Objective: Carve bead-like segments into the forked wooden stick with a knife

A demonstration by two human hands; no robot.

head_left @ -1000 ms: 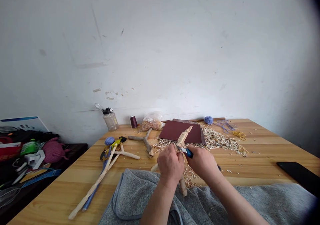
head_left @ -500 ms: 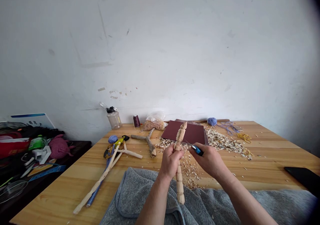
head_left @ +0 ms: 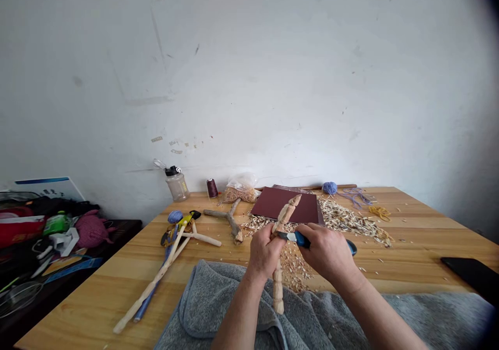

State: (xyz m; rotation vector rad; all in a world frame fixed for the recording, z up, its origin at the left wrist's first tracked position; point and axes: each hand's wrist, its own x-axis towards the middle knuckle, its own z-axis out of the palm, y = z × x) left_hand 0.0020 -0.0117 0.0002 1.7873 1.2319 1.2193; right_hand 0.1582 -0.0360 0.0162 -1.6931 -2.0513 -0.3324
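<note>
- Knife blade now meets the wood; ½ sec ago it was apart, & the stick's top has since tipped to the R.
- L hand is clamped on the pale, notched, pointed wooden stick near mid-length; stick leans, tip up & away, lower end above the towel.
- R hand is closed on the blue-&-black knife handle, blade across the stick just by the L thumb.
- Loose wood chips lie below/behind the hands, on the pale wood-grain table.
- Grey fleecy towel is under the forearms, along the near edge.
- Flat dark-red sheet is behind the stick, w/ a heap of shavings to its R.
- Forked grey-brown branch sits L of the sheet; peeled pale forked stick is farther L.
- Back edge, L to R: clear black-lidded bottle, dark purple thread spool, clear plastic bag, blue yarn ball.
</note>
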